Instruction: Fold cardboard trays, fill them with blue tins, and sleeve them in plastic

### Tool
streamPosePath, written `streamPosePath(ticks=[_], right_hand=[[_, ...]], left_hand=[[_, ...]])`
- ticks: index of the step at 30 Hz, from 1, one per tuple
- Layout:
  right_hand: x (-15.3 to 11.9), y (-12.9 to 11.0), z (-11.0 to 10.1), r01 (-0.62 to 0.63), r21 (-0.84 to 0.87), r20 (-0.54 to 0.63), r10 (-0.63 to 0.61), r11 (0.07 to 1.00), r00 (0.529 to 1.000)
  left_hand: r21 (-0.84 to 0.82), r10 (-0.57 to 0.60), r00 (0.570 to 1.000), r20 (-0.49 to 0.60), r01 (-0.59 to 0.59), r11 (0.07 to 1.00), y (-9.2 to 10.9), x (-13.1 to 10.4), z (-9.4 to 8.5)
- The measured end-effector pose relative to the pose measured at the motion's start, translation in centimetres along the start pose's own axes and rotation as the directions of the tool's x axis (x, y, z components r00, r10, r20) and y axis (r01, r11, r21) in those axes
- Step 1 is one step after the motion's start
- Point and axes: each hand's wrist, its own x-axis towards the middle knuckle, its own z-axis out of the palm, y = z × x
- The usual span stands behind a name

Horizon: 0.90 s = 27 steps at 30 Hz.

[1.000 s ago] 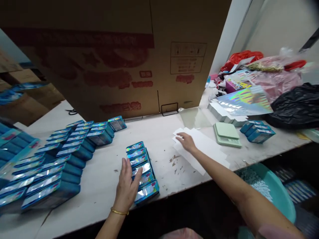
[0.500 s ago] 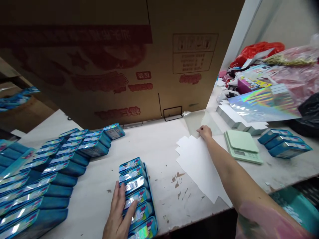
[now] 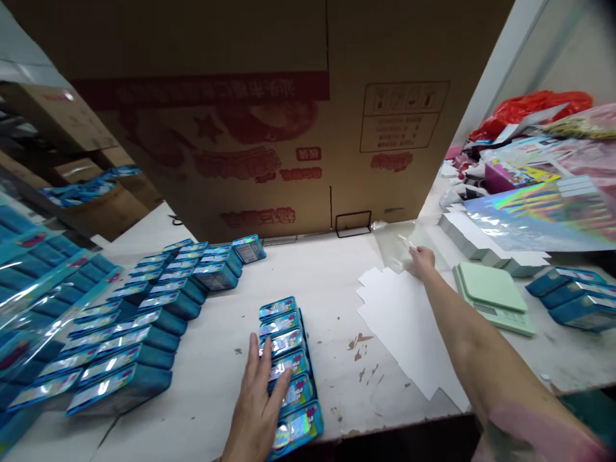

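- Six o'clock: blue boxes (image 3: 296, 364) are already lined up (uncovered), touched by the left hand (image 3: 257, 404), fingers spread.
- Four o'clock: clear film (image 3: 392, 247) is pinched by the right hand (image 3: 423, 262), not yet lifted away.

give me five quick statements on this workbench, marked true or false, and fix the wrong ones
1. The left hand is at the short row of blue packs. True.
2. The green scale lies to the right of the white cards. True.
3. The right hand is pinching the green scale. False: it is pinching the clear plastic.
4. Three blue packs stand to the right of the green scale. True.
5. The big carton stands at the near edge of the table. False: it stands toward the far side, beyond both hands.
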Motion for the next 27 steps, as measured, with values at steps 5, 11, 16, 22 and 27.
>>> streamPosePath(ticks=[5, 11, 16, 22, 27], right_hand=[[-9.2, -9.4, -1.8, 0.497, 0.171, -0.017, -0.502, 0.851, 0.865], [-22.8, -16.9, -3.8, 0.928, 0.188, -0.059, -0.94, 0.322, 0.337], [-24.6, -18.1, -5.0, 0.928, 0.224, -0.013, -0.951, 0.298, 0.308], [-28.1, -18.4, -6.5, 0.964, 0.001, 0.131, -0.955, 0.267, 0.265], [-25.3, -16.4, -4.7, 0.813, -0.195, 0.275, -0.765, 0.549, 0.583]], left_hand=[[0.105, 0.262, 0.962, -0.078, -0.253, 0.962, 3.9, 0.4, -0.9], [-0.089, 0.131, 0.961, -0.244, -0.157, 0.984, 7.2, 2.2, -2.7], [-0.032, 0.192, 0.92, -0.343, -0.216, 0.976, 5.1, 1.1, -5.1], [0.175, 0.249, 0.94, -0.234, -0.211, 0.962, 3.7, -0.1, -7.3], [-0.12, 0.065, 0.907, -0.417, -0.125, 0.985, 2.6, 1.2, -7.4]])
